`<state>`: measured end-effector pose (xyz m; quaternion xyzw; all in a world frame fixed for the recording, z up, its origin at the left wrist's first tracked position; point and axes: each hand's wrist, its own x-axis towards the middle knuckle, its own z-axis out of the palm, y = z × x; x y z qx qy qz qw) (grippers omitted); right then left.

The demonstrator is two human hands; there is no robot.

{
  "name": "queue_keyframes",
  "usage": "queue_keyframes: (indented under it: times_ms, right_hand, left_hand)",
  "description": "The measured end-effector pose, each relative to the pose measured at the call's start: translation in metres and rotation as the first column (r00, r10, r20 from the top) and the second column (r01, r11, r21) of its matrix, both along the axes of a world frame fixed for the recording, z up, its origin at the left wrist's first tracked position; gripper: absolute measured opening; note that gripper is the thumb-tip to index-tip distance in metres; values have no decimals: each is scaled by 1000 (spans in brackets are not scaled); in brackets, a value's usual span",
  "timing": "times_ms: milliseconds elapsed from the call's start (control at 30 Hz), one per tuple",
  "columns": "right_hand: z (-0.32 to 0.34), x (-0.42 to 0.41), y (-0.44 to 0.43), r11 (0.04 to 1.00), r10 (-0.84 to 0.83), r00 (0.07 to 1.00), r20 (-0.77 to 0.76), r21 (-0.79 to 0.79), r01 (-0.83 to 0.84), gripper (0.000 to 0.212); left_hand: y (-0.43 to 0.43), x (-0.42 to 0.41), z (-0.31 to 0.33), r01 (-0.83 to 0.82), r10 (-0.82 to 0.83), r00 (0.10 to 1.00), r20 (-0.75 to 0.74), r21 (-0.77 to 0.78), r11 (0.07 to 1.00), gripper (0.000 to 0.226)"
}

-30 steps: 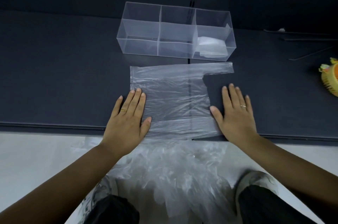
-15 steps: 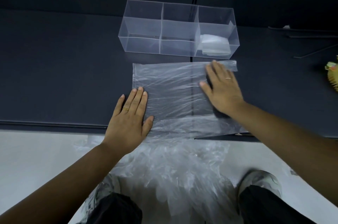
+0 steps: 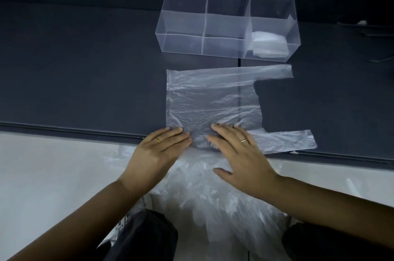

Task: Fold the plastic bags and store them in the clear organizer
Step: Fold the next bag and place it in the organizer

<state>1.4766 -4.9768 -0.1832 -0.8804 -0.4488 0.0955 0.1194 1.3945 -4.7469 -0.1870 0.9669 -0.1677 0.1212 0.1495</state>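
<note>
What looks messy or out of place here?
Only the heap of loose bags between the person's knees: it is crumpled and unsorted. The flat bag on the table is wrinkled but lies square. The clear organizer stands straight, with folded plastic in its right compartment. Nothing looks torn or spilled.
</note>
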Motion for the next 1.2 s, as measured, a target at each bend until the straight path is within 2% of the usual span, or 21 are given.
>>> queue_keyframes:
  times_ms: [100, 200, 300, 400, 467, 600, 700, 767, 833, 933, 1000, 1067, 1133, 1200]
  right_hand:
    - [3, 6, -5, 976, -110, 993, 54, 195, 97, 38]
    - [13, 19, -28, 945, -172, 979, 111, 298, 132, 9]
    - [33, 38, -59, 944, -248, 968, 45, 237, 231, 3]
    - [60, 56, -91, 912, -374, 903, -209, 91, 399, 12]
    - [75, 70, -108, 891, -407, 826, -390, 32, 454, 13]
    - [86, 105, -113, 852, -362, 716, -597, 101, 514, 14]
    - [69, 136, -99, 725, -416, 609, -675, 159, 671, 14]
    - [53, 155, -84, 660, -478, 562, -675, 147, 737, 12]
    - [40, 172, -69, 623, -546, 542, -638, 123, 772, 12]
    - [27, 187, -54, 601, -633, 536, -559, 82, 795, 22]
    - [22, 190, -48, 590, -674, 535, -510, 63, 805, 21]
    - [19, 192, -45, 589, -695, 543, -472, 60, 806, 20]
    - [18, 193, -44, 591, -704, 547, -453, 55, 805, 21]
    - [17, 194, -45, 591, -712, 547, -439, 45, 805, 21]
  left_hand:
    - [-4, -3, 17, -41, 38, 999, -19, -165, 985, 27]
    - [3, -5, 38, -221, 162, 968, -191, -350, 910, 25]
    - [15, -5, 54, -421, 191, 864, -467, -459, 783, 22]
    - [32, 0, 59, -475, 86, 771, -631, -481, 737, 23]
    - [40, 8, 63, -507, 52, 753, -656, -528, 681, 26]
    - [51, 35, 67, -609, 116, 758, -641, -634, 478, 22]
    - [59, 61, 54, -696, 243, 708, -663, -596, 401, 16]
    - [63, 77, 41, -747, 341, 663, -666, -558, 363, 12]
    - [67, 89, 27, -779, 435, 626, -647, -486, 397, 23]
    - [69, 98, 15, -782, 530, 616, -583, -371, 501, 31]
    - [67, 101, 14, -785, 582, 612, -535, -322, 530, 31]
    - [63, 103, 14, -790, 626, 609, -488, -297, 536, 22]
    - [54, 101, 18, -766, 688, 642, -339, -296, 570, 18]
    - [38, 93, 22, -634, 636, 765, -100, -285, 719, 21]
